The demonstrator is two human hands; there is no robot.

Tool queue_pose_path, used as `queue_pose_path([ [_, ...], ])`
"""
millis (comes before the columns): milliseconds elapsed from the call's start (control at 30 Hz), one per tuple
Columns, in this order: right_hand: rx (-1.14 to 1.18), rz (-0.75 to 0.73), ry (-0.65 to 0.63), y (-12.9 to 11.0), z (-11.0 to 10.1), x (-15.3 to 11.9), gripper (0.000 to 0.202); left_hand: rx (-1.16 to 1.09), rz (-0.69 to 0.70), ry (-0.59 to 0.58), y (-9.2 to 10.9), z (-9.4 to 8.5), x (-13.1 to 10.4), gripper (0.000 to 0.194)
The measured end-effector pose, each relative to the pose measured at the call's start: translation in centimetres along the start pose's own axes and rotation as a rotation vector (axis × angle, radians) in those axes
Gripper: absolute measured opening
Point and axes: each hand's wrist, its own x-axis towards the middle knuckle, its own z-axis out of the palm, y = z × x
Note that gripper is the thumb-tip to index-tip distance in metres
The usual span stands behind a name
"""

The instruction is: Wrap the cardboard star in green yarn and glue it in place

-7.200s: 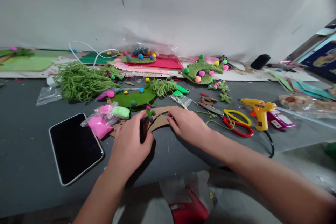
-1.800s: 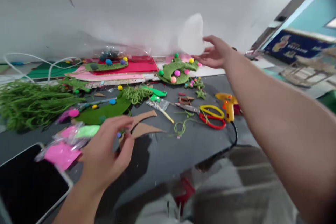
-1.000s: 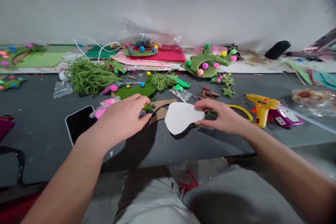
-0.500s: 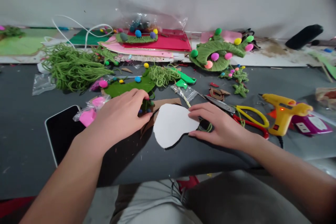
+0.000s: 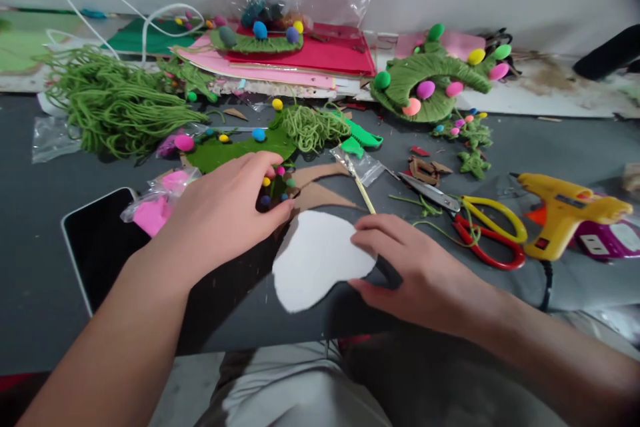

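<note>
My right hand (image 5: 400, 260) grips a white rounded paper cutout (image 5: 320, 260) by its narrower right end, fingers above and thumb below. The cutout hangs just over the dark table. My left hand (image 5: 240, 207) is arched to its left, with thumb and index finger apart. Small coloured pom-poms (image 5: 280, 182) show between that thumb and index finger; the other fingertips are hidden. Beyond the cutout lie curved brown cardboard pieces (image 5: 325, 193), close to my left thumb. A thin pale stick (image 5: 363, 190) points toward my right fingers.
Scissors (image 5: 465, 213) with red and yellow handles and a yellow glue gun (image 5: 565, 213) lie right. Green yarn (image 5: 120, 100) and a phone-like dark slab (image 5: 100, 240) are left. A yarn-wrapped green wreath shape (image 5: 430, 87) with pom-poms stands at the back.
My right hand has brought the white cutout nearer to me and slightly left, uncovering more of the curved cardboard. My left hand stays over the pom-poms. The view has shifted a little.
</note>
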Motion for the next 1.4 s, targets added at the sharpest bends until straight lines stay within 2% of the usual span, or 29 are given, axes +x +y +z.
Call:
queue_pose_path([
  [100, -0.101, 0.05, 0.057, 0.8, 0.2, 1.1, 0.033, -0.077, -0.039, 0.016, 0.1, -0.1, 0.2, 0.054],
  [233, -0.19, 0.04, 0.095, 1.8, 0.1, 2.8, 0.027, -0.141, -0.05, 0.04, 0.2, 0.1, 0.2, 0.057],
  [400, -0.256, 0.068, 0.076, 2.2, 0.3, 3.8, 0.034, -0.189, 0.0, 0.017, 0.6, 0.2, -0.2, 0.057],
  [633, -0.129, 0.038, 0.012, 2.7, -0.2, 3.9, 0.057, -0.147, -0.013, -0.091, 1.2, 0.2, -0.4, 0.047],
  [767, -0.073, 0.008, -0.013, 2.6, 0.1, 4.1, 0.051, -0.144, 0.015, -0.078, 1.3, 0.3, -0.7, 0.05],
  [900, -0.11, -0.013, -0.007, 2.2, 0.8, 4.3, 0.046, -0.125, 0.033, -0.099, 1.5, 0.3, -0.9, 0.047],
  [1033, -0.106, -0.034, 0.002, 2.1, 0.1, 4.1, 0.052, -0.079, 0.054, -0.097, 1.5, 0.3, -0.9, 0.044],
  [1100, -0.069, -0.009, 0.061, 2.5, -0.9, 3.7, 0.044, -0.067, 0.074, -0.087, 1.4, 0.2, -0.9, 0.049],
  [1167, -0.073, 0.053, 0.147, 3.2, -1.8, 3.2, 0.027, -0.074, 0.086, -0.082, 1.1, 0.2, -0.9, 0.055],
  [1233, -0.13, 0.133, 0.2, 3.9, -2.3, 2.9, 0.017, -0.101, 0.074, -0.093, 0.8, 0.0, -1.0, 0.053],
  [1400, -0.272, 0.261, 0.11, 5.1, -2.1, 3.5, 0.014, -0.318, -0.005, -0.156, -0.4, -0.1, -1.1, 0.03],
])
